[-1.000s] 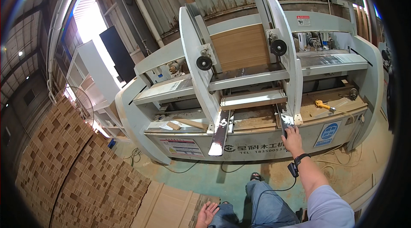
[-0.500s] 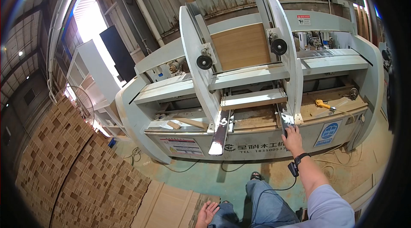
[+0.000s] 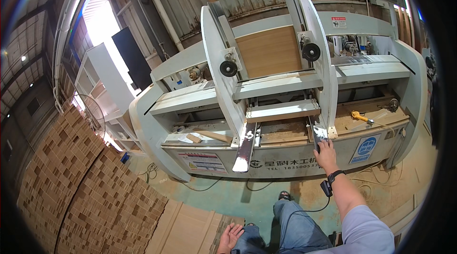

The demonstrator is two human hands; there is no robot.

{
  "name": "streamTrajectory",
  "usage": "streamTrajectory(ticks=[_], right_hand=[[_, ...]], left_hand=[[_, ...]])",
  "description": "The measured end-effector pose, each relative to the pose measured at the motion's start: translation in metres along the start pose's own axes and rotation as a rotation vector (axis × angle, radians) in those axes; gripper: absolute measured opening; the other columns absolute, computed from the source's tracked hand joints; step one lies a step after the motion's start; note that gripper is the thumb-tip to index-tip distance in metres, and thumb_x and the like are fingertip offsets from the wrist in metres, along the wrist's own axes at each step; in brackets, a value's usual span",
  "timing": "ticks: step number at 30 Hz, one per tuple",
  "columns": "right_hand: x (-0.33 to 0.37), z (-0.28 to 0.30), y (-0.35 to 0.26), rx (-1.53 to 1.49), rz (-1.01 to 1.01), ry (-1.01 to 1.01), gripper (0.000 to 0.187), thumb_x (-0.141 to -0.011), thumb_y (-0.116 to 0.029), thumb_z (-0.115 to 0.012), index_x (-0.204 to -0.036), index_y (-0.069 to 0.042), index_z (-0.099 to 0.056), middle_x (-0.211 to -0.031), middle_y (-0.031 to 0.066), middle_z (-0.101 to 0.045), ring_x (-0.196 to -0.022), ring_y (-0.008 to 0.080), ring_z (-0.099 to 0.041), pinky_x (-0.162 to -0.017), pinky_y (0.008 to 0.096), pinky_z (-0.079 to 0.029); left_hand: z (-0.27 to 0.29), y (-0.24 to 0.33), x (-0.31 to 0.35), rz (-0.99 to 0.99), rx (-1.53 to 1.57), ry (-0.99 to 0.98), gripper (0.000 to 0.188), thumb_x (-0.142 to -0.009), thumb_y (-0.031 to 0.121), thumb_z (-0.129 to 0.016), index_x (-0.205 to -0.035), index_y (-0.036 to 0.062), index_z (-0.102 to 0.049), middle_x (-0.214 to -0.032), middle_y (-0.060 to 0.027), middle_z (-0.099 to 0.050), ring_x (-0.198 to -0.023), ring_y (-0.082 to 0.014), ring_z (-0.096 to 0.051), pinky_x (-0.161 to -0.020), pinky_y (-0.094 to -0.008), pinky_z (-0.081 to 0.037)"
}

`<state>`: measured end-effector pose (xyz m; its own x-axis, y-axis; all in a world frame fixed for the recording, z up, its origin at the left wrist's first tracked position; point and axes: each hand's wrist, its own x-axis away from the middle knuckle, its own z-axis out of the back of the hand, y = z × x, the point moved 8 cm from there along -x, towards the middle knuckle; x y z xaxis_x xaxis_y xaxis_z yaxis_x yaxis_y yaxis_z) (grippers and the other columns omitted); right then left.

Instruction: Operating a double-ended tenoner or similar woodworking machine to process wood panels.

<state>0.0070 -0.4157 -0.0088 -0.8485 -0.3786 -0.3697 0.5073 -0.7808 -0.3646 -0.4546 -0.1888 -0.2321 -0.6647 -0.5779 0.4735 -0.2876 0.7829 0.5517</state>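
Note:
My right hand lies on the front end of the right dark rail, its fingers stretched forward over the metal. This rail and a matching left rail stick out of a large pale woodworking machine. Between them lies a stack of narrow boards, white on top with brown wood below. Behind, a brown wooden panel stands between two tall curved white uprights. By my left knee, my left hand is open, palm up and holding nothing.
Tall stacks of wooden pieces fill the left side, with flat boards nearer me. A yellow air gun lies on the machine's right ledge, wood scraps on its left. Hoses and cables run along the floor.

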Motion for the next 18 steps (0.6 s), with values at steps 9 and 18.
streamTrajectory(ticks=[9,18], right_hand=[[-0.0003,-0.0001,0.0001,-0.005,0.013,0.014,0.041,-0.077,-0.03,-0.059,-0.111,-0.007,-0.054,-0.126,0.0093,-0.045,-0.121,0.0354,-0.034,-0.091,0.0434,-0.039],[-0.0006,-0.0003,0.0003,-0.003,-0.011,-0.005,0.042,-0.077,-0.03,-0.06,-0.111,-0.007,-0.054,-0.126,0.009,-0.046,-0.121,0.0353,-0.034,-0.093,0.043,-0.038]], left_hand=[[0.001,-0.0005,-0.0004,-0.007,0.016,-0.025,0.028,-0.092,0.027,-0.041,-0.104,0.0042,-0.051,-0.107,-0.0187,-0.054,-0.11,-0.0334,-0.048,-0.097,-0.0514,-0.036],[-0.0002,-0.0001,0.0005,-0.007,0.017,-0.016,0.029,-0.093,0.028,-0.038,-0.103,0.0046,-0.052,-0.106,-0.0186,-0.055,-0.11,-0.0329,-0.049,-0.096,-0.051,-0.037]])
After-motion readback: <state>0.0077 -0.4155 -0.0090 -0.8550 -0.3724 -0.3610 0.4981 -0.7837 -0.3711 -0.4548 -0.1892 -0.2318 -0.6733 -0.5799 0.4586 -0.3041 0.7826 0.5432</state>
